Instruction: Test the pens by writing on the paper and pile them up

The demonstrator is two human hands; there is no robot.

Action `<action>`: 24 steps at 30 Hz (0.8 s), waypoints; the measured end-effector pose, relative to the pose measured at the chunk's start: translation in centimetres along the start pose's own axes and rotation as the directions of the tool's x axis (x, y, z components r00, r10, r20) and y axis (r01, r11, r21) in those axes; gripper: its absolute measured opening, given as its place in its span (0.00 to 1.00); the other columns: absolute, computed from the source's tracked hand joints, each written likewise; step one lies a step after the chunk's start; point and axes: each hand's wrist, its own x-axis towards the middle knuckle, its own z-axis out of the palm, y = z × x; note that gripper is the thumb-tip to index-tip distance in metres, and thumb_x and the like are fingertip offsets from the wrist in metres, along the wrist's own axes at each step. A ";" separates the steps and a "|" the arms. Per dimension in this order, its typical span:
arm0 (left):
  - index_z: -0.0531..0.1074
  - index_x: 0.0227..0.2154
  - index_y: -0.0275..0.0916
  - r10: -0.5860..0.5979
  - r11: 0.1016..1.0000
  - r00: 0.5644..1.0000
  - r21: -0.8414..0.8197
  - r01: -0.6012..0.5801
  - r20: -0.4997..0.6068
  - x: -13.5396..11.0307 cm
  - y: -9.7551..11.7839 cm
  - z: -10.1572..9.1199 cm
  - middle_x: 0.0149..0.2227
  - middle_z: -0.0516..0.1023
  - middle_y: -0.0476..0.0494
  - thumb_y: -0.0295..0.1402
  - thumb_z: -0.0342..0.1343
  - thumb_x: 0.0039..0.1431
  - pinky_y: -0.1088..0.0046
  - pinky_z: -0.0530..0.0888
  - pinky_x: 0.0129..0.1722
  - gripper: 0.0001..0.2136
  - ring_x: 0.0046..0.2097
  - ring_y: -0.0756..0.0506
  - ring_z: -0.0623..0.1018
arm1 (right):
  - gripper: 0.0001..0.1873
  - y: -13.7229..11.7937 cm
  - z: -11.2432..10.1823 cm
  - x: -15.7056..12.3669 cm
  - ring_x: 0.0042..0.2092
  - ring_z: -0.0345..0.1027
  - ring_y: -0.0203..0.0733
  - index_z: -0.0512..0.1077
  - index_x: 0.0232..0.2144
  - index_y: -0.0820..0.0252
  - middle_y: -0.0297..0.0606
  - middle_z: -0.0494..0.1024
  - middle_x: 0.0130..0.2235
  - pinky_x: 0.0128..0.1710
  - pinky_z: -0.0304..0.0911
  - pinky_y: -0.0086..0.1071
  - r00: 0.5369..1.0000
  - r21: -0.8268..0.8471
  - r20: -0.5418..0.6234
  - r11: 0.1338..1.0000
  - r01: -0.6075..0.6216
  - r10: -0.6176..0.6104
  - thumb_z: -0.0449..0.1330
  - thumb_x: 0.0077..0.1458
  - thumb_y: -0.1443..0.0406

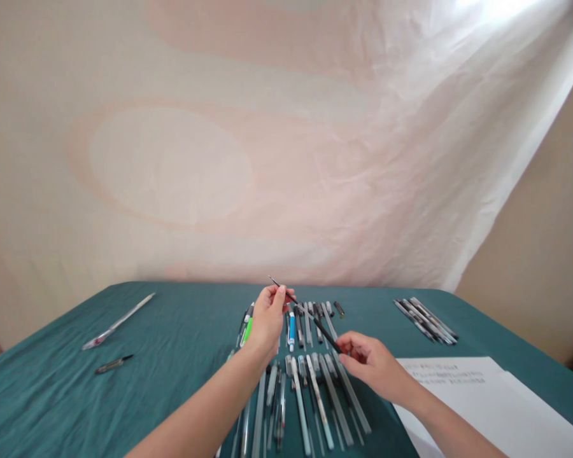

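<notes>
Above the rows of pens, both my hands hold one slanting line of pen parts. My left hand [266, 316] pinches a thin dark pen refill [290, 297], whose fine tip points up and left past the fingers. The refill runs down toward a pen barrel [325, 332], clear in part and black at its lower end. My right hand [363, 358] grips that black end between thumb and fingers. I cannot tell how far the refill sits inside the barrel. Below lie a blue and white pen [291, 331] and a green pen [246, 332].
On the dark green cloth [172, 381], a near row of pens [300, 407] continues toward me. A bundle of pens [424, 320] and printed white paper [477, 401] lie right. To the left are a long wrapped item [119, 323] and a short pen part [113, 364].
</notes>
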 end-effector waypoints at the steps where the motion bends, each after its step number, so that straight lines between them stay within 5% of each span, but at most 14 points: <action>1: 0.67 0.32 0.37 0.001 1.000 1.000 0.004 -0.001 0.002 0.0 0.0 0.0 0.34 0.74 0.46 0.42 0.52 0.52 0.76 0.65 0.34 0.12 0.35 0.51 0.72 | 0.07 0.0 0.0 0.0 0.26 0.55 0.32 0.68 0.33 0.60 0.30 0.66 0.26 0.26 0.53 0.26 1.000 -0.002 0.000 1.000 -0.001 0.001 0.53 0.52 0.63; 24: 0.67 0.31 0.37 0.102 0.987 0.992 0.116 -0.111 0.074 -0.5 1.0 0.4 0.31 0.75 0.46 0.40 0.50 0.54 0.76 0.66 0.34 0.10 0.33 0.51 0.72 | 0.09 -0.2 -0.2 0.1 0.25 0.55 0.32 0.70 0.32 0.61 0.31 0.66 0.24 0.24 0.51 0.26 1.000 -0.040 0.005 0.999 0.000 0.001 0.53 0.51 0.63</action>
